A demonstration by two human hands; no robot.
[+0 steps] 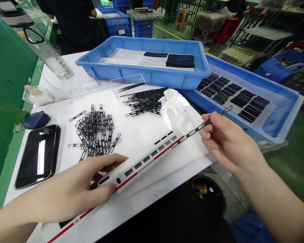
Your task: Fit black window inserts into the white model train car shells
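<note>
A white model train car body with a red stripe, grey windows and the word "Bordrestaurant" lies tilted along the table's front edge. My left hand is closed around its near part, thumb on the side facing me. Between the thumb and fingers of my right hand is a thin black window-frame strip with rectangular openings. The strip's lower end is at the car body's far right end; whether it touches cannot be made out. Loose black frame strips lie in a left pile and a farther pile.
Behind the piles stand a clear box and a blue tray; a second blue tray sits right. A crumpled white cloth lies mid-table. Left are a phone, dark blue rounded object and bottle. A person is beyond.
</note>
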